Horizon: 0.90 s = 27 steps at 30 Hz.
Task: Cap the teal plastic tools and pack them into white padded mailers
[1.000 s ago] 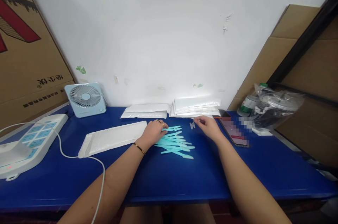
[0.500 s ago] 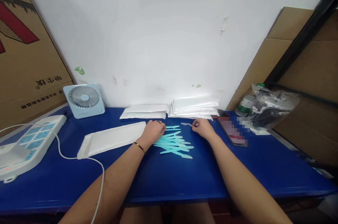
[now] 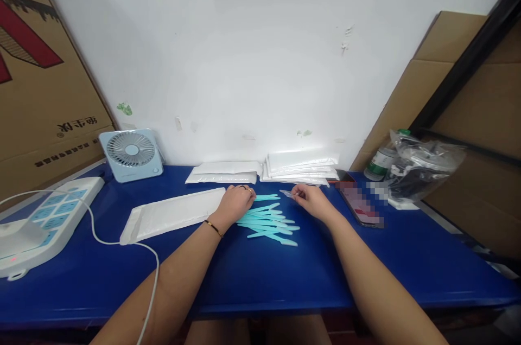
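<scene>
Lying just beside the left hand [image 3: 239, 201], turquoise sticks [image 3: 268, 222], loosely piled

Wall [image 3: 260, 63] — white, scuffed | table [image 3: 277, 280] — blue | cardboard [image 3: 73, 90] both sides

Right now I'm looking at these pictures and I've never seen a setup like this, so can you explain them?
There's no machine here, just one person's two bare hands. Every picture comes from one camera worn on the head, looking forward and down. On the blue table lie loose turquoise sticks, a stack of white packets and a phone. A fan and a power strip are at the left. The right hand pinches a small pale piece. The left hand is between a long white packet and the sticks; whether it grips anything is hidden.
</scene>
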### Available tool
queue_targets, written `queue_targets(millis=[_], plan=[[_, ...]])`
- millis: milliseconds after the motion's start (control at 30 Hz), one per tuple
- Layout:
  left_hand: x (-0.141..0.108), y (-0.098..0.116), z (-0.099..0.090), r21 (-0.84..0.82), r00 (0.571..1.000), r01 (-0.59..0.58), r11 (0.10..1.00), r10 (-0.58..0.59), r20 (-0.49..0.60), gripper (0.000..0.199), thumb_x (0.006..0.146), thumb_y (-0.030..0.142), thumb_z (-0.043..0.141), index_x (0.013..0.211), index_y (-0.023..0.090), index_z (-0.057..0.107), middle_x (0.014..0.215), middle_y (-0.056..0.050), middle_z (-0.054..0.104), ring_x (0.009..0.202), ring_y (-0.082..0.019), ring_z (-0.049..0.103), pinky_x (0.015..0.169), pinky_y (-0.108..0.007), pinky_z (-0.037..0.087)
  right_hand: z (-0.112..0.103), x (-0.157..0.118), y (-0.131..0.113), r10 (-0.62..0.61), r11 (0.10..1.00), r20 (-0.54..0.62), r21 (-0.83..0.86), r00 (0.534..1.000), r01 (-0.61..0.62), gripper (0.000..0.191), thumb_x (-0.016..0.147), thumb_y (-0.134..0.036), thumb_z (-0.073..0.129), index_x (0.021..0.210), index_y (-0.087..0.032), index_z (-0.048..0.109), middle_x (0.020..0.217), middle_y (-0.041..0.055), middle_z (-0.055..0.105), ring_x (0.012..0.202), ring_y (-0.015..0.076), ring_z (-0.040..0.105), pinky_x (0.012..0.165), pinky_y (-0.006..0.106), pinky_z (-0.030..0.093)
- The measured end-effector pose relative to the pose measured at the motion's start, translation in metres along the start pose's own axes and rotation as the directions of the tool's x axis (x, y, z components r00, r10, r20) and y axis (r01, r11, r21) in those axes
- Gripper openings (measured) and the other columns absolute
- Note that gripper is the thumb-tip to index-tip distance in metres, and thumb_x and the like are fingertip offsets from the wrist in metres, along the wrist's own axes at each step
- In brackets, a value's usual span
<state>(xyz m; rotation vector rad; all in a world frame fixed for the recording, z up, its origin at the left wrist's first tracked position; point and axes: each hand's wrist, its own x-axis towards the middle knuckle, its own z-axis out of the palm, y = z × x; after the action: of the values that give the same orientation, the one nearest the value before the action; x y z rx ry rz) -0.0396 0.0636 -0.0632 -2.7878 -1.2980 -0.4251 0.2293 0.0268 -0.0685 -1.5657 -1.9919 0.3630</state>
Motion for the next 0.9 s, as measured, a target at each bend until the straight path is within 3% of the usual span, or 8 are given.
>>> queue_targets(millis=[300, 667, 900], plan=[[0.001, 0.001, 0.0, -0.042, 1.0, 0.002, 0.999, -0.002, -0.004, 0.025, 0.089, 0.022, 0.04, 0.086, 0.019, 0.064, 0.089, -0.006, 0.066, 0.084, -0.018, 0.059, 0.074, -0.03, 0.037, 0.005, -0.001, -0.022, -0.085, 0.995, 0.017, 0.058, 0.996, 0.083, 0.014, 0.078, -0.019, 0.05, 0.082, -0.019, 0.064, 0.077, 0.0013, 0.065, 0.065, 0.0141, 0.055, 0.064, 0.025, 0.04], [0.0, 0.005, -0.007, -0.1, 0.999, 0.031, 0.994, -0.032, -0.015, 0.026, 0.09, 0.024, 0.038, 0.088, 0.019, 0.063, 0.092, -0.006, 0.066, 0.087, -0.018, 0.059, 0.076, -0.03, 0.04, 0.003, -0.004, -0.023, -0.046, 0.977, 0.03, 0.212, 0.998, 0.039, 0.016, 0.08, -0.028, 0.052, 0.083, -0.018, 0.064, 0.073, 0.0014, 0.062, 0.062, 0.0135, 0.052, 0.06, 0.025, 0.04], [-0.002, 0.012, -0.006, -0.156, 0.996, -0.031, 0.987, 0.044, 0.079, 0.022, 0.087, 0.023, 0.045, 0.082, 0.022, 0.065, 0.086, -0.001, 0.067, 0.083, -0.016, 0.061, 0.074, -0.027, 0.041, 0.006, -0.003, -0.018, -0.055, 0.978, 0.115, 0.206, 0.992, 0.03, 0.018, 0.08, -0.031, 0.054, 0.084, -0.017, 0.066, 0.069, 0.0011, 0.063, 0.062, 0.0141, 0.054, 0.058, 0.024, 0.041]])
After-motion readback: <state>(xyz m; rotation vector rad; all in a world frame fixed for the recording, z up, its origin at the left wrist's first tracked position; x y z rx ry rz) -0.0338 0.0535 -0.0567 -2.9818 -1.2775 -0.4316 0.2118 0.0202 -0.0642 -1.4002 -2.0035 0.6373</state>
